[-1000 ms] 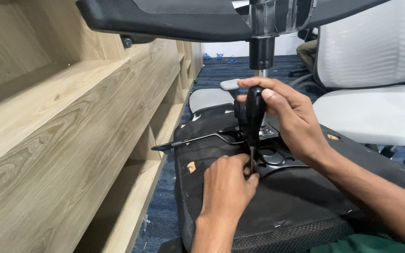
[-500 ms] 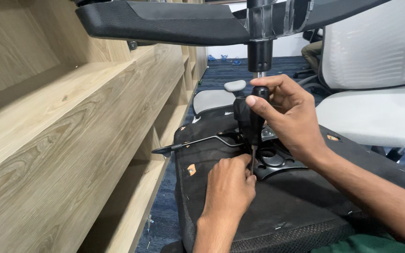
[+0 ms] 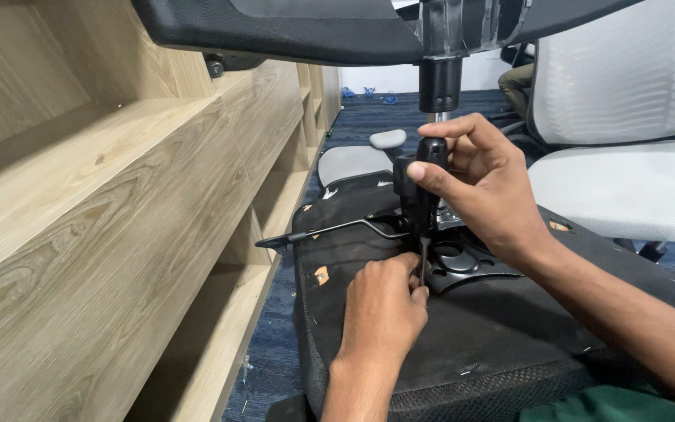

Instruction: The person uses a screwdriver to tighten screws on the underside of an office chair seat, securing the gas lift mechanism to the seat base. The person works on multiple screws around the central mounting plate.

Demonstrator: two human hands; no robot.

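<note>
Right hand (image 3: 484,184) grips black-handled screwdriver (image 3: 423,203) upright, long axis 12-to-6 o'clock, tip down on black metal seat plate (image 3: 470,262). Left hand (image 3: 384,309), at 6 o'clock just below the tip, pinches fingers round it w/ the shaft touching.

Right hand (image 3: 482,187) up high, fingers curled in a closed grip, thumb and forefinger pressed round the front, knuckles facing the camera, wrist bent and forearm running off to the lower right. Left hand (image 3: 384,301) sits lower, just below the right, back of the hand up, fingertips (image 3: 414,270) pinched together, forearm coming straight up from the bottom edge. Both forearms bare.
</note>
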